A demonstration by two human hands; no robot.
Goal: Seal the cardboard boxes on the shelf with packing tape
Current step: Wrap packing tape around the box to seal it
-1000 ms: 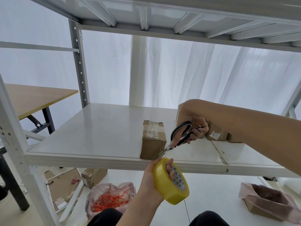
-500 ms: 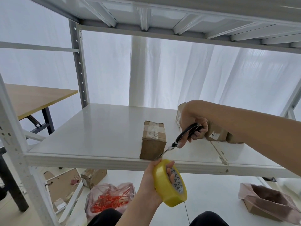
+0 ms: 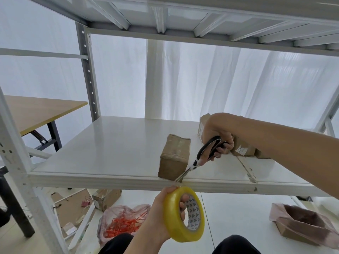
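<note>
A small brown cardboard box point(image 3: 175, 155) stands near the front edge of the white shelf point(image 3: 102, 151), its top covered with tape. My left hand point(image 3: 165, 208) grips a yellow roll of packing tape point(image 3: 183, 215) just below the shelf edge, fingers through its core. My right hand point(image 3: 219, 142) holds black-handled scissors point(image 3: 203, 154); their blade tips sit at the box's lower front corner, right above the roll. A second cardboard box point(image 3: 244, 148) lies behind my right hand, mostly hidden by it.
A strip of tape point(image 3: 246, 167) lies on the shelf to the right. On the floor below are a pink bag of orange ties point(image 3: 124, 222), cardboard pieces point(image 3: 73, 209), a small box point(image 3: 106, 197) and a bagged box point(image 3: 300, 224). A wooden table point(image 3: 40, 110) stands left.
The scissor handles have come closer together with the blades at the box's lower corner. My left hand with the tape roll has shifted slightly down and right.
</note>
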